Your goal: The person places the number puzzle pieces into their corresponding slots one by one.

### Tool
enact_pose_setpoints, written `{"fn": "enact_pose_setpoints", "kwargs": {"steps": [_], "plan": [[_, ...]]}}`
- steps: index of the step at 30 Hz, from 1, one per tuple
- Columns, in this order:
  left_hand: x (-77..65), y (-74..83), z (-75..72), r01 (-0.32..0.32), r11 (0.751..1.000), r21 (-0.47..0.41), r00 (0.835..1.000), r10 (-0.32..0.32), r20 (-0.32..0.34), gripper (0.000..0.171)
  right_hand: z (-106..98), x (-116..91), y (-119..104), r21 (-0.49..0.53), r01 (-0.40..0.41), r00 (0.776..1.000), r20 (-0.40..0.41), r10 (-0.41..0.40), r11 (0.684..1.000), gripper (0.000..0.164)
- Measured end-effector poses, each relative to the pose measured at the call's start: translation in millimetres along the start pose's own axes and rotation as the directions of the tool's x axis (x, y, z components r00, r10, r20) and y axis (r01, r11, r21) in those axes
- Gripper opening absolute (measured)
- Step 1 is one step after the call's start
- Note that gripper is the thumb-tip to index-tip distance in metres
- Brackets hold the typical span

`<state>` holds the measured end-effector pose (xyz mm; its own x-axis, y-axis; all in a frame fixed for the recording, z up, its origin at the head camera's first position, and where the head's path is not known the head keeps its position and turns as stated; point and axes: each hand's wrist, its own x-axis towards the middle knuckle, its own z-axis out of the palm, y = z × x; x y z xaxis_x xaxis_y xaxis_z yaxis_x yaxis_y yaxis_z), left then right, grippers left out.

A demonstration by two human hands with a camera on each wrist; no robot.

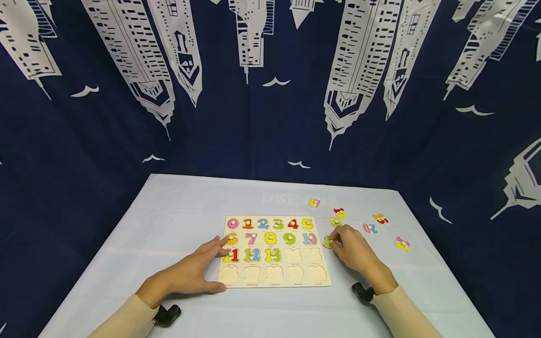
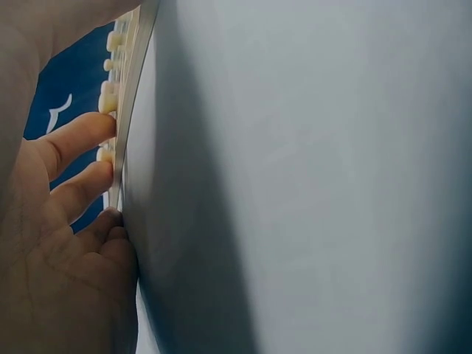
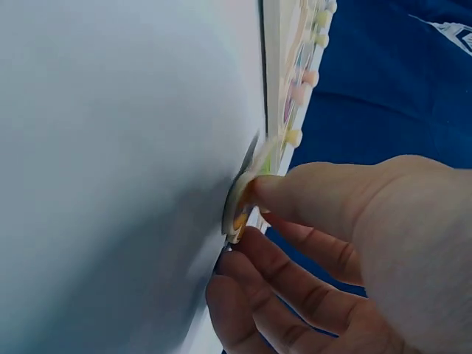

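Observation:
A wooden number puzzle board (image 1: 279,267) lies on the table, with knobbed numbers 0 to 13 seated in the upper rows and bare recesses below. My left hand (image 1: 196,270) rests at its left edge, fingers spread over the 6 and 11 and thumb by the lower corner. In the left wrist view, fingertips (image 2: 99,127) touch the board's side. Just right of the board, my right hand (image 1: 352,249) pinches a green number piece (image 1: 327,242) showing a 1; the fingers hide the rest. The right wrist view shows that piece (image 3: 237,203) tilted at the tabletop under the thumb.
Loose number pieces lie right of the board: a 17 (image 1: 314,203), a red-yellow piece (image 1: 340,213), a yellow-green one (image 1: 336,221) beside my right hand, a pink-blue one (image 1: 369,228), a red-orange one (image 1: 381,218) and a pink-yellow one (image 1: 402,244). A dark patterned cloth (image 1: 253,126) hangs behind.

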<state>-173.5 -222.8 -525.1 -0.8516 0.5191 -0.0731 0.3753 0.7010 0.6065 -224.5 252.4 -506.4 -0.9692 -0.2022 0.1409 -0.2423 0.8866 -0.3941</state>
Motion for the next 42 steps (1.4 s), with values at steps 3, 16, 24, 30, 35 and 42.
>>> {"fn": "enact_pose_setpoints", "kwargs": {"steps": [3,16,24,30,35,42], "plan": [[-0.4,-1.1,-0.6,0.006,1.0,0.002,1.0,-0.006,-0.005,0.086,0.0,0.0,2.6,0.0,0.0,1.0,-0.001,0.0,1.0,0.007],[-0.3,-1.1,1.1,0.003,1.0,-0.007,1.0,-0.003,-0.004,0.087,-0.6,-2.8,7.3,0.039,-0.052,0.999,0.003,0.052,0.998,0.012],[0.4,1.7,0.7,0.008,1.0,-0.014,1.0,-0.008,-0.002,0.086,-4.2,-5.4,13.8,0.042,-0.072,0.997,-0.011,0.072,0.997,0.023],[0.2,0.8,2.0,0.022,1.0,-0.019,1.0,-0.022,-0.001,0.086,-9.9,-10.2,23.6,0.03,-0.07,0.997,-0.029,0.071,0.997,0.029],[-0.2,0.6,2.4,0.022,1.0,-0.017,1.0,-0.022,-0.003,0.085,-19.0,-19.5,41.8,0.015,-0.098,0.993,-0.066,0.098,0.995,0.033],[-0.1,0.8,2.4,0.022,1.0,-0.016,1.0,-0.022,0.001,0.086,-40.6,-39.2,82.3,-0.024,-0.177,0.979,-0.108,0.174,0.984,0.038]]}}
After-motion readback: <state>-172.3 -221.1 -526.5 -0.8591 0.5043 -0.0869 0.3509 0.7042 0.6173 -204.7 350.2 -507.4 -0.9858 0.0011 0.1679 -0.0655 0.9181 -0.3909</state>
